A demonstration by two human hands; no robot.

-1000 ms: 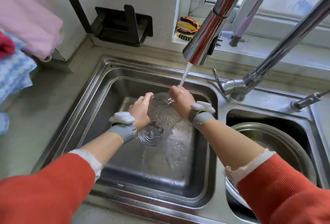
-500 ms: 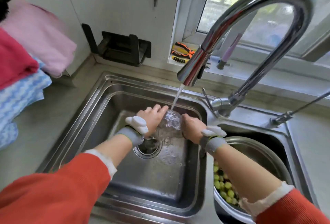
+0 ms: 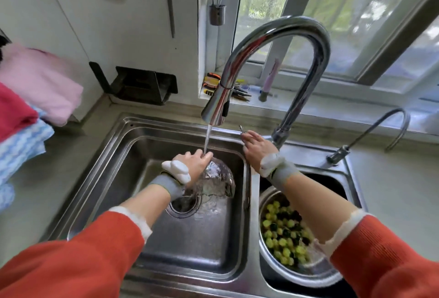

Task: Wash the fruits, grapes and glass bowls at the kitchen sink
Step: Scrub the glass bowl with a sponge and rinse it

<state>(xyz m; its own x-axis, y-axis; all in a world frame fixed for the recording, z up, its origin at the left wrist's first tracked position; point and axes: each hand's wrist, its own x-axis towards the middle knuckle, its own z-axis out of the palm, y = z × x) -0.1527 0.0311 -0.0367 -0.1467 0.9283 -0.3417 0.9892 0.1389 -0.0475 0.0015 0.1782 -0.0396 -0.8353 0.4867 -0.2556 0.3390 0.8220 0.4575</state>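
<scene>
Glass bowl: one clear glass bowl (image 3: 217, 180) is tilted on edge in the left basin of the sink (image 3: 133, 155), above the drain (image 3: 184, 204), with water streaming onto its upper rim.
Left hand: the left hand (image 3: 196, 163) grips the bowl's upper rim, fingers curled over it right where the stream lands.
Right hand: the right hand (image 3: 257, 147) is off the bowl, up at the sink's back ledge beside the base of the main faucet (image 3: 273, 36); its fingertips pinch the thin metal faucet lever (image 3: 241, 129) (a sliver of it shows above the fingers).
Grapes: green and dark grapes (image 3: 283, 231) lie heaped in one metal bowl (image 3: 316, 274) in the right basin, under the right forearm, which hides part of them.
Count: one glass bowl, one metal bowl, two basins, two faucets, the second a small faucet (image 3: 380, 129) far right.
Wrists: each wrist carries a grey band with a white device.
Around: folded cloths (image 3: 28, 107) (pink, red, blue) stack on the counter at left; a black holder (image 3: 142, 87) stands against the wall; pliers (image 3: 211, 84) with orange grips lie on the window sill.
</scene>
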